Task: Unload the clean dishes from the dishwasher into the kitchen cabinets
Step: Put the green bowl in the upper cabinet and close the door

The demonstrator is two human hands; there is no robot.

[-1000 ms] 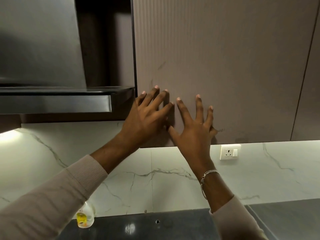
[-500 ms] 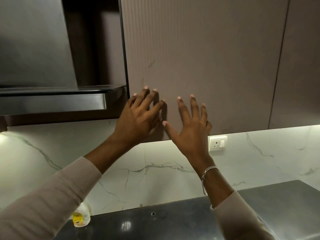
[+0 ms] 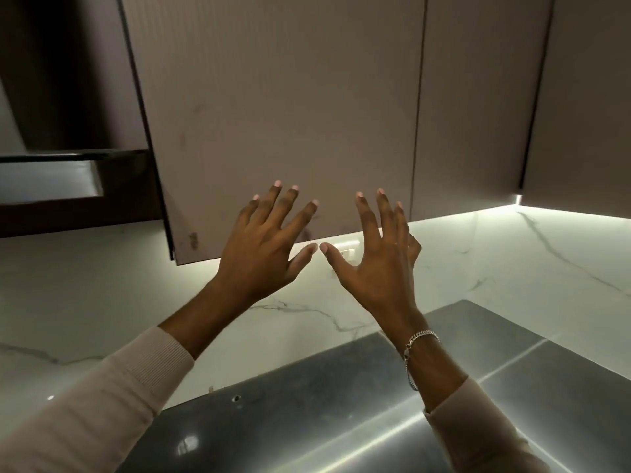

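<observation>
A wall cabinet with a ribbed brown door point(image 3: 280, 107) hangs above the counter; the door looks closed or nearly so. My left hand point(image 3: 263, 247) is raised in front of the door's lower edge with its fingers spread, holding nothing. My right hand point(image 3: 379, 254) is beside it, also spread and empty, with a silver bracelet on the wrist. The two thumbs almost meet below the door's bottom edge. I cannot tell whether the fingertips touch the door. No dish and no dishwasher are in view.
More closed cabinet doors point(image 3: 478, 97) run to the right. A steel range hood point(image 3: 47, 175) sits at the left. A white marble backsplash point(image 3: 512, 261) with a wall socket point(image 3: 348, 249) lies behind my hands. A dark glossy countertop point(image 3: 307, 421) is below.
Both hands have come off the cabinet door, dropped toward its lower edge and drawn apart. The view has swung to the right, showing more cabinet doors and counter.
</observation>
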